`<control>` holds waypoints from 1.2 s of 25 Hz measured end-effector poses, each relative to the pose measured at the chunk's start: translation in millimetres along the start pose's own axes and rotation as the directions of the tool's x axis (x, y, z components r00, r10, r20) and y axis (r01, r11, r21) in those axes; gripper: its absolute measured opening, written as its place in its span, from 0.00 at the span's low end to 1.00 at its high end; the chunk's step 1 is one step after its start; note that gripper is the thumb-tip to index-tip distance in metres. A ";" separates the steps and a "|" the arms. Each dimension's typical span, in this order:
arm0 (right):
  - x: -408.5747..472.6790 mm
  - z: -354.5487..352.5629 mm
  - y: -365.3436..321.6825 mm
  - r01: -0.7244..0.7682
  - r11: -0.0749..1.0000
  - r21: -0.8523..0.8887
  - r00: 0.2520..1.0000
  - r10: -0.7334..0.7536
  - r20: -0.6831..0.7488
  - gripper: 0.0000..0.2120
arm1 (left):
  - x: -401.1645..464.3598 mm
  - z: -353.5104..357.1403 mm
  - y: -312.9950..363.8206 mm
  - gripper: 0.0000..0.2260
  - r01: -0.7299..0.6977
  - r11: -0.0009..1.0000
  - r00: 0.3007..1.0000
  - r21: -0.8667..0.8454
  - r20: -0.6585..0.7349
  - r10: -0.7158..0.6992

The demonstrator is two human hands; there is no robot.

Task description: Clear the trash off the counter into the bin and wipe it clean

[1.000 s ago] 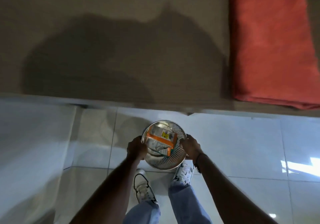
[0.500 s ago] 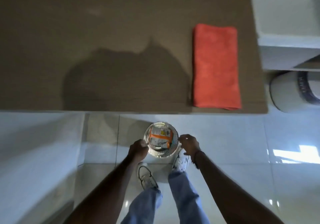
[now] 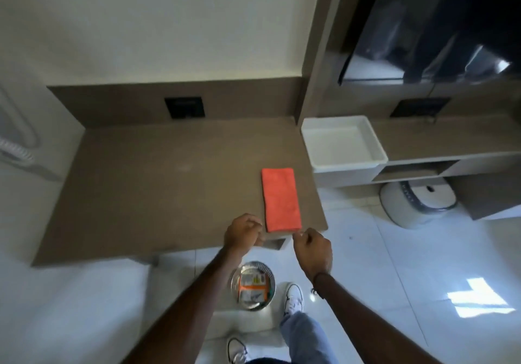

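Observation:
A folded orange cloth (image 3: pixel 281 198) lies on the brown counter (image 3: pixel 158 183), close to its front right corner. My left hand (image 3: pixel 243 231) hovers at the counter's front edge just left of the cloth, fingers curled with nothing in them. My right hand (image 3: pixel 313 248) is just below the cloth's near end, loosely curled and holding nothing. On the floor between my arms stands a round metal bin (image 3: pixel 253 285) with orange-and-white packaging inside.
A white tray (image 3: pixel 342 143) sits on a lower shelf unit right of the counter. Beneath that unit, a round white appliance (image 3: pixel 417 201) rests on the tiled floor. Black wall sockets (image 3: pixel 184 107) sit on the backsplash. My white shoes flank the bin.
Both hands let go of the bin's rim and rose to the counter's front edge near the cloth. The view lifted, showing the whole counter and wall.

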State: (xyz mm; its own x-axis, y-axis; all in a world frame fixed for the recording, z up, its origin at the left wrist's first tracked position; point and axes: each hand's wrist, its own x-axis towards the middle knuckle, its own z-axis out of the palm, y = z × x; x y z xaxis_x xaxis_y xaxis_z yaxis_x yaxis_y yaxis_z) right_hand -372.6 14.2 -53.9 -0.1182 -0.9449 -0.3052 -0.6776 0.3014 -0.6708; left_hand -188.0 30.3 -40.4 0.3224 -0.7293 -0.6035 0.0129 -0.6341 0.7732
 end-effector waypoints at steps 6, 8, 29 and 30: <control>76.6 -2.4 -48.3 -0.082 0.993 -0.089 0.980 0.097 0.173 0.21 | 51.8 33.0 54.8 0.11 0.009 0.981 0.985 0.195 -0.171 0.025; 101.6 8.4 -54.7 -0.140 0.989 -0.041 0.962 0.146 0.230 0.24 | 72.1 48.3 65.4 0.08 0.031 0.989 0.983 0.142 -0.185 -0.004; 413.7 -80.0 -49.5 -0.171 0.985 0.001 0.921 0.160 0.356 0.24 | 307.0 193.4 232.8 0.07 -0.230 0.839 0.961 0.493 -0.022 0.277; 412.1 -84.8 -50.3 -0.177 0.984 0.015 0.935 0.163 0.314 0.27 | 304.0 188.6 231.0 0.08 -0.261 0.833 0.946 0.487 -0.045 0.322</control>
State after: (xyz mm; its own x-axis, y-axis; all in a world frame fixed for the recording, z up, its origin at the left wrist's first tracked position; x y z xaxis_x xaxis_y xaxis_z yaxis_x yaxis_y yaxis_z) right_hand -448.8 -401.2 -88.7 0.0066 -0.7945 -0.6072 -0.6349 0.4658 -0.6163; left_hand -265.5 -386.4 -82.1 0.3515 -0.8823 -0.3130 -0.5345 -0.4636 0.7066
